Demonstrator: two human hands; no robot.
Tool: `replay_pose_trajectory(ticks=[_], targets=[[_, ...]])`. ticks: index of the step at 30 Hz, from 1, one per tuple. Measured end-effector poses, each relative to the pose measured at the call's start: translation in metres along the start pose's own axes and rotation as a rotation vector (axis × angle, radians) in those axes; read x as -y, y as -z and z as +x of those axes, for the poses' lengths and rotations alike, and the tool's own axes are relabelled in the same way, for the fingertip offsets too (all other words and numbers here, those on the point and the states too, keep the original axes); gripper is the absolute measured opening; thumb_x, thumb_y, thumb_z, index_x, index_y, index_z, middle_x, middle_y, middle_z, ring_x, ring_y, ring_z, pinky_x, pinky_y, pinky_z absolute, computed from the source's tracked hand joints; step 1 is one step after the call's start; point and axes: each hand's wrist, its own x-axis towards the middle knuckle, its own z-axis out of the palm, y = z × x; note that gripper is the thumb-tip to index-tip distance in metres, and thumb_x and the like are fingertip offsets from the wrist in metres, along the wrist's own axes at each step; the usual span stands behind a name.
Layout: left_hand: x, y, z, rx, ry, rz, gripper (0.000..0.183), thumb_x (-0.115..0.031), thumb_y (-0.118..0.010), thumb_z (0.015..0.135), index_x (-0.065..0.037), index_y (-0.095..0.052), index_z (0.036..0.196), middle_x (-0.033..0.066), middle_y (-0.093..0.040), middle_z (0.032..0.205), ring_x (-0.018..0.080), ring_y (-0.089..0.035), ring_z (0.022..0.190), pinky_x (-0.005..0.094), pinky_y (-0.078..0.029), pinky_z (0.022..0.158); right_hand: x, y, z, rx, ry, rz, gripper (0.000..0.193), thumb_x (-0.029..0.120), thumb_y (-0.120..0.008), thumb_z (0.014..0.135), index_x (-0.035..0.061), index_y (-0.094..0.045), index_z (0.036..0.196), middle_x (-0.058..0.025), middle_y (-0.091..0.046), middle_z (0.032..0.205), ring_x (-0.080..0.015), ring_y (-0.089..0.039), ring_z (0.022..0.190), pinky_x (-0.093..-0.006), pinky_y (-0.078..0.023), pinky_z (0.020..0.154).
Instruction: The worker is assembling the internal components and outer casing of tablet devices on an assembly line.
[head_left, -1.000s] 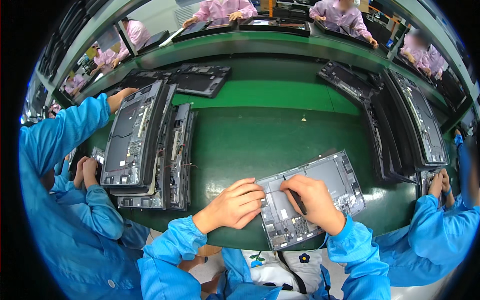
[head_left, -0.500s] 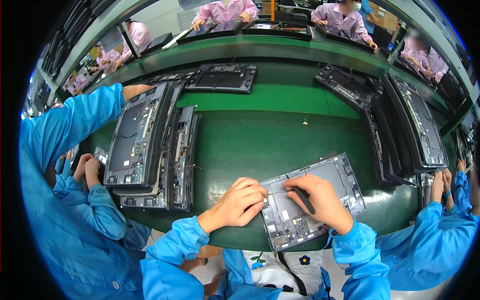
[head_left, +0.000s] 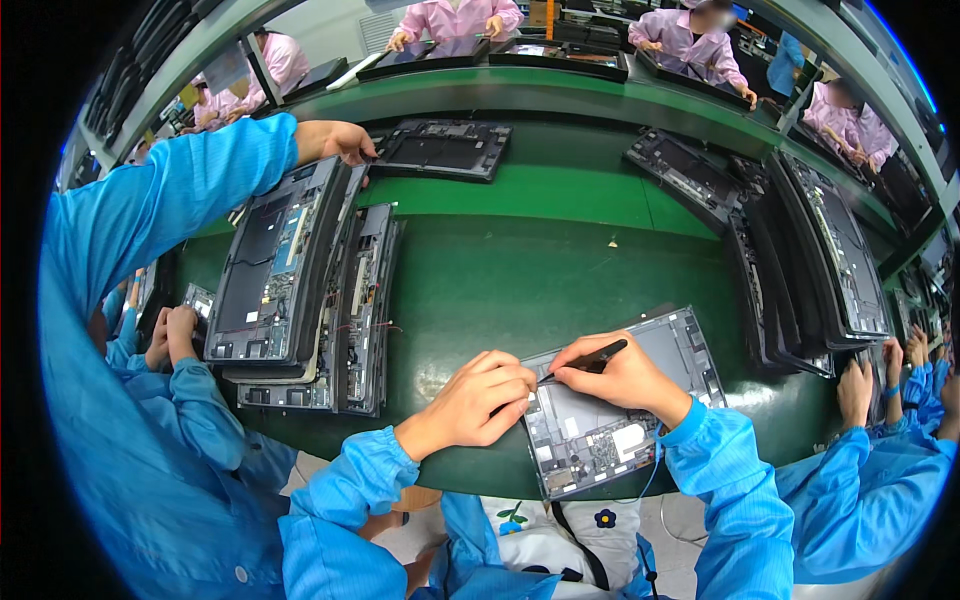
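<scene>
Opened tablet-like chassis [head_left: 580,440]: lies flat, angled, on green table [head_left: 500,280], at its near edge | Left hand [head_left: 474,400]: fingers curled at chassis's upper-left corner; cannot tell whether they grip it | Right hand [head_left: 625,377]: pinches black pen-shaped tool [head_left: 606,352], tip near that corner

A green bench [head_left: 480,290] bears an opened device [head_left: 570,425] between stacks of casings [head_left: 250,290].

Open grey device casing [head_left: 592,440], askew on green table [head_left: 480,270], black tool [head_left: 604,355] slanted above
</scene>
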Motion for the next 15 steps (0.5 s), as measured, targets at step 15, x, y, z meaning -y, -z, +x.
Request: replay_pose_trajectory(ticks=[15], targets=[[0.0048,0.0006,0.0007,-0.012,0.016,-0.04,0.005,-0.008,-0.066,0.088,-0.004,-0.065,0.089,0.0092,-0.071,0.104,0.0317,-0.061,0.095,0.0421,-0.05,0.091,0.0023,-0.0004,0.0059,0.032,0.045,-0.076,0.011,0.007,-0.074,0.085,0.0029,-0.077,0.095,-0.0056,-0.073,0.085,-0.0136,-0.065,0.074,-0.0285,-0.053,0.068]])
